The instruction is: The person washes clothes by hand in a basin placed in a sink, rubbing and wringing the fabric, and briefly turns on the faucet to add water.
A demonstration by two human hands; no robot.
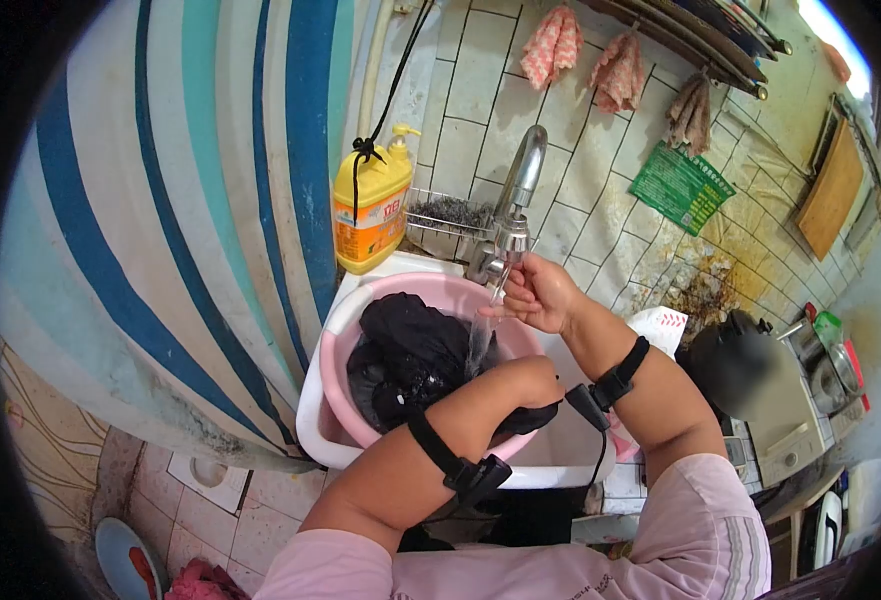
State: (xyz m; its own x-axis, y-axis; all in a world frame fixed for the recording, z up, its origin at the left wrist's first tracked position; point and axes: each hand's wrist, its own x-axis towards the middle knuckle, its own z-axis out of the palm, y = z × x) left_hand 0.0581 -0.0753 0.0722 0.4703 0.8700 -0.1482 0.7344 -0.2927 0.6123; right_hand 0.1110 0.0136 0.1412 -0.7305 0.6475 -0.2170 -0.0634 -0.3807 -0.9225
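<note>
A pink basin (333, 385) holds bunched dark wet clothing (415, 345). My left hand (532, 382) is bent down over the basin's right side, against the dark fabric. Its fingers are hidden from view, so their grip does not show. Close under the chrome faucet (526, 165), my right hand (540, 293) is raised beside the stream of running water (478, 345). Its fingers are loosely curled and apart, one stretched into the stream, with the thumb close to the outlet. Water falls onto the clothing.
The basin stands in a white sink (570, 475). A yellow detergent bottle (372, 210) and a wire rack (448, 215) are behind it. A striped curtain (200, 220) hangs on the left. To the right are a black pot (735, 360) and hanging cloths (617, 75).
</note>
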